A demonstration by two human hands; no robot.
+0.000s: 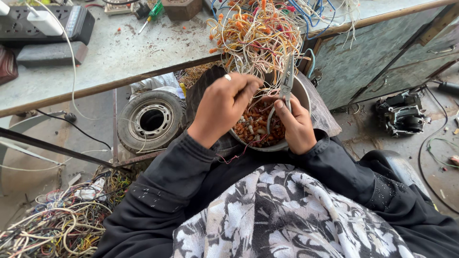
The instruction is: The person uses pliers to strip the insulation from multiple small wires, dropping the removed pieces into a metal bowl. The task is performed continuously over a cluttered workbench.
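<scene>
Orange and yellow wires (256, 36) spill in a tangled bundle off the edge of the bench (119, 57) and hang down toward a metal bowl (302, 93) on the person's lap. The left hand (222, 105) is closed in a pinch on a few strands just above the bowl, a ring on one finger; the right hand (296, 126) is wrapped around the handles of pliers (287, 81), whose closed tip points up into the bundle. The bowl holds a heap of small orange and reddish cut ends (256, 126), with a stray red strand trailing over its near rim. The bundle looks thin, springy and badly knotted — loops cross everywhere, and white and blue strands are mixed in. Likely trouble: a tug on one strand could drag the whole knot off the bench into the bowl, or tip the bowl, which seems only balanced on the lap. The pliers' tip works close to the left fingers — a slip could nip them. Left of the knees lie an old tyre (150, 119) and another wire pile (57, 224).
</scene>
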